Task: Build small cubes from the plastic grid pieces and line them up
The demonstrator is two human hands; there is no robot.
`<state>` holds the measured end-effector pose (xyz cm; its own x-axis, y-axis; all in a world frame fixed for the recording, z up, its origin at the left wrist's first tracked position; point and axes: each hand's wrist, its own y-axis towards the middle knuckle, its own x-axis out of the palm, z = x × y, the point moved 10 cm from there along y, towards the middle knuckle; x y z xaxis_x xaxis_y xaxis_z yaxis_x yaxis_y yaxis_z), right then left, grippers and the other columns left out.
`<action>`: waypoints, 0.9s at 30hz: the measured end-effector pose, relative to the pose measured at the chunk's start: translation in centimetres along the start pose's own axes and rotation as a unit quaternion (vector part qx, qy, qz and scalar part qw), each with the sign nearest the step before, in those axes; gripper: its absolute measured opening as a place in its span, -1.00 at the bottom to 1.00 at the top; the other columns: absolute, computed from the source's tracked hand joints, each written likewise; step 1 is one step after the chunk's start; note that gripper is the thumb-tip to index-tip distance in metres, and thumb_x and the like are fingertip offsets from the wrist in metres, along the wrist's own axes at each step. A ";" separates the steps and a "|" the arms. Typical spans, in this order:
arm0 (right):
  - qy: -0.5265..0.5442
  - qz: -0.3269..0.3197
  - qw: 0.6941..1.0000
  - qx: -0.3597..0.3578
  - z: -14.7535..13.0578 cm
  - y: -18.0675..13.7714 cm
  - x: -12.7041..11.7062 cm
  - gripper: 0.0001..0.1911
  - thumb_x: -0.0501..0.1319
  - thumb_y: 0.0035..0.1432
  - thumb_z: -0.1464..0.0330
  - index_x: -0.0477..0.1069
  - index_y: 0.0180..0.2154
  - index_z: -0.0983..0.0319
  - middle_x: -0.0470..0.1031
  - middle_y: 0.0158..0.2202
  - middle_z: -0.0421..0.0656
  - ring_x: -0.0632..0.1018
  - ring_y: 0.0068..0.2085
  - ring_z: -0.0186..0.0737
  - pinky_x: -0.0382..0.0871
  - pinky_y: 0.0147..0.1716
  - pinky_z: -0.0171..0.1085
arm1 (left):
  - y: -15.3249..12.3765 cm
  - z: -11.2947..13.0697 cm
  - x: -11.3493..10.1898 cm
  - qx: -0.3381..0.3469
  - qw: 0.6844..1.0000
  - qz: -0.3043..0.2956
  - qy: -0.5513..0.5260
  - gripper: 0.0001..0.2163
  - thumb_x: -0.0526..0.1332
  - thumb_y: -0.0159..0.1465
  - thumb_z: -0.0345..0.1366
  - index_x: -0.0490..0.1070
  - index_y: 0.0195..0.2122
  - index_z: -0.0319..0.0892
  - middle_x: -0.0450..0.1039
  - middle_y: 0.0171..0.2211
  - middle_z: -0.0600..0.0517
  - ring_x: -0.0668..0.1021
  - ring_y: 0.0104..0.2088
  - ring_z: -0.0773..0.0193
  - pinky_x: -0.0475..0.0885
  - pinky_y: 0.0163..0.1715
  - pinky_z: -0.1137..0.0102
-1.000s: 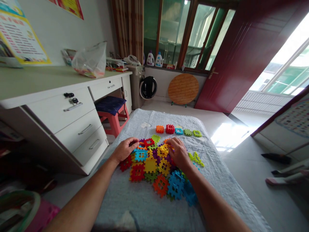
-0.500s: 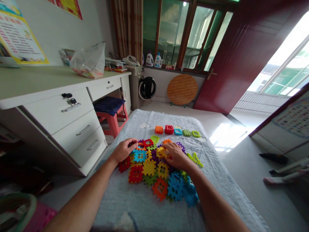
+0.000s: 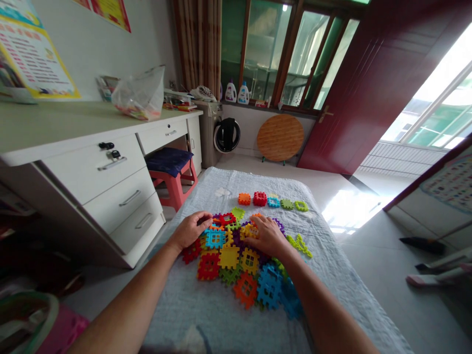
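A heap of colourful interlocking plastic building blocks, flat squares with notched edges, lies on a cloth-covered surface. My left hand (image 3: pixel 192 230) rests at the heap's left edge, fingers loosely bent and thumb apart, beside a red block (image 3: pixel 227 219) and a light-blue window block (image 3: pixel 215 238). My right hand (image 3: pixel 268 234) lies over the heap's right part with fingers spread, touching a yellow block (image 3: pixel 248 231) and partly covering it. Nearer me are a plain yellow block (image 3: pixel 229 257), a red block (image 3: pixel 208 266), an orange block (image 3: pixel 245 290) and a blue block (image 3: pixel 269 285).
Beyond the heap, several blocks stand in a row, among them an orange one (image 3: pixel 244 198) and a red one (image 3: pixel 260 198). Green pieces (image 3: pixel 299 244) lie to the right. A white desk (image 3: pixel 73 130) and a stool (image 3: pixel 170 162) are at the left.
My right hand has shifted slightly on the heap, its thumb now further out to the left. My left hand stays in place. The whole view has moved slightly.
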<state>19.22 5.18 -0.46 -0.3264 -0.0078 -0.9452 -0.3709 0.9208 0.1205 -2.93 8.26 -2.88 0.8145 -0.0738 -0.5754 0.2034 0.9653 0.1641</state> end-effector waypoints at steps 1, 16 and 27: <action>-0.006 0.000 1.000 0.005 0.0 -0.1 -0.1 -0.40 0.26 0.00 0.05 0.28 0.03 0.17 0.38 -0.08 -0.03 0.36 -0.05 -0.01 0.19 -0.09 -0.13 | 0.0 0.0 0.0 -0.001 1.000 0.000 0.000 -0.63 0.11 0.19 0.00 0.45 -0.16 -0.15 0.53 -0.18 -0.05 0.53 -0.14 0.12 0.40 -0.04 0.26; -0.013 0.015 1.000 -0.010 -0.7 -0.3 -0.5 -0.46 0.31 -0.04 0.21 0.29 0.00 0.18 0.40 -0.09 -0.07 0.35 -0.07 -0.04 0.14 -0.06 -0.13 | -0.1 0.1 -0.1 -0.002 1.000 0.003 -0.002 -0.62 0.11 0.18 0.00 0.46 -0.16 -0.16 0.54 -0.18 -0.04 0.54 -0.14 0.12 0.40 -0.04 0.26; -0.038 0.016 0.999 -0.002 -0.8 0.0 0.0 -0.47 0.29 -0.02 0.13 0.30 -0.01 0.16 0.43 -0.13 -0.06 0.36 -0.06 -0.01 0.14 -0.08 -0.10 | -0.1 0.2 -0.3 0.000 1.000 0.012 0.009 -0.65 0.13 0.17 -0.02 0.47 -0.19 -0.16 0.55 -0.20 -0.02 0.55 -0.17 0.15 0.43 -0.10 0.33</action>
<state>18.58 4.87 -0.21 -0.2710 0.0508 -0.9612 -0.3654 0.9184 0.1516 -3.04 8.14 -2.57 0.8093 -0.0467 -0.5855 0.1842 0.9667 0.1776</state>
